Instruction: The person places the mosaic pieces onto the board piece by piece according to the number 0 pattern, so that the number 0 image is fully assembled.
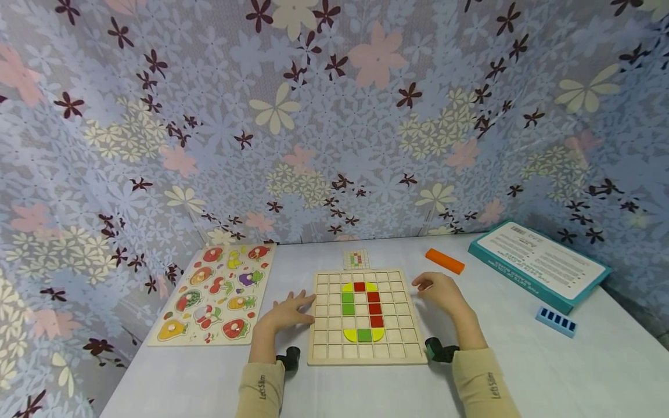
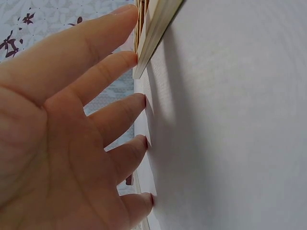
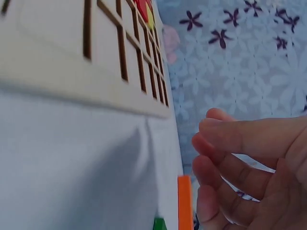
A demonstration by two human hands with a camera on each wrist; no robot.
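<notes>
Head view shows the small card point(image 1: 356, 259) behind the grid board point(image 1: 366, 354), too tiny to read. Red, green and yellow tiles point(image 1: 373, 307) sit inside the board. Left hand point(image 1: 286, 313) lies flat beside it, grip wide; right hand point(image 1: 442, 293) hovers, grip loose, holding nothing.

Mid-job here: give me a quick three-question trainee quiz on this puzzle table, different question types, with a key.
1. True or false: the left hand grips a tile lifted from the grid board.
2. Which lies left of the grid board? A: orange block; B: fruit puzzle board; C: teal box.
3. Fill in: the right column of the coloured shape on the grid board is mostly ____.

Key
1. False: its straight fingers rest on the table by the board's left edge.
2. B.
3. Red.
</notes>
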